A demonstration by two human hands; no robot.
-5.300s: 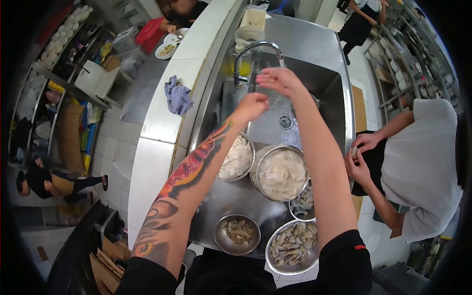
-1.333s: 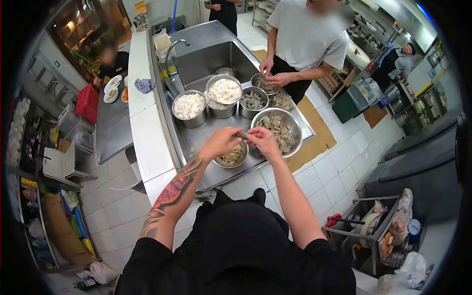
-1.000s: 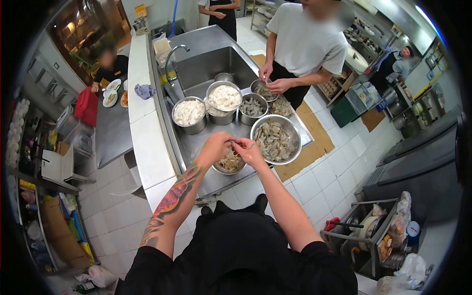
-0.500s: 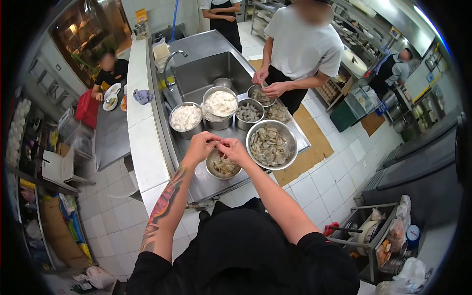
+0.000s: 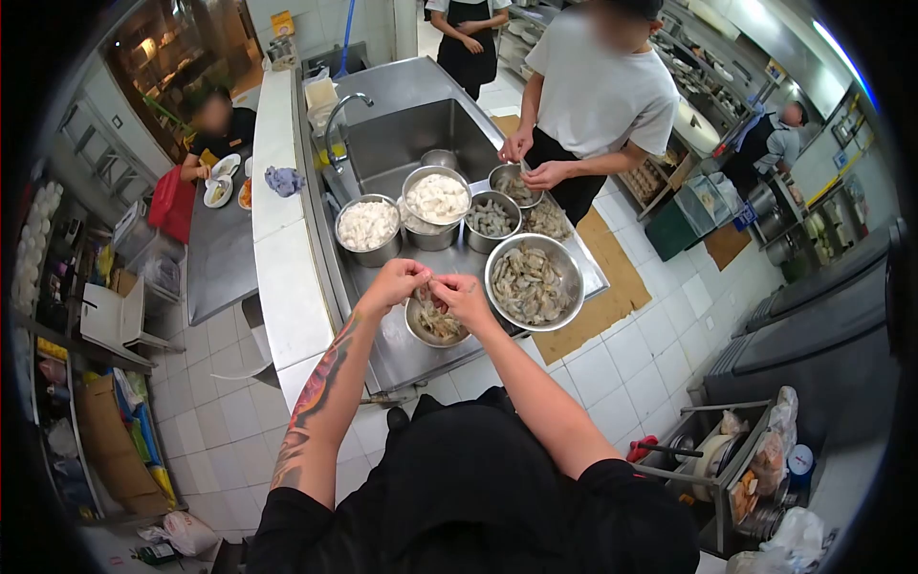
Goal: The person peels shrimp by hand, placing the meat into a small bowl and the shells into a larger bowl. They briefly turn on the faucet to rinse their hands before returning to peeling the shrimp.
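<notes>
My left hand [image 5: 400, 284] and my right hand [image 5: 461, 298] meet fingertip to fingertip, pinching a shrimp that the fingers mostly hide. Just below them stands a steel bowl [image 5: 419, 341] with greyish-brown shrimp pieces or shells [image 5: 438, 322] in it. Right of my right hand, a larger steel bowl [image 5: 576, 304] is heaped with grey unpeeled shrimp [image 5: 532, 284]. Beyond my hands are steel pots: one pot [image 5: 369, 256] on the left and a raised bowl [image 5: 466, 203] hold whitish pieces, while another pot [image 5: 490, 246] contains grey peeled-looking shrimp.
A steel sink [image 5: 411, 139] with a curved faucet [image 5: 335, 129] lies behind the pots. Across the counter a co-worker [image 5: 602, 91] handles something small over a steel bowl [image 5: 509, 201]. A white tiled ledge [image 5: 287, 287] borders the left side. Other people stand or sit farther back.
The view has shifted slightly, so the counter and bowls appear a little lower and to the right. Both my hands stay together above the bowl, with the fingertips moved slightly.
</notes>
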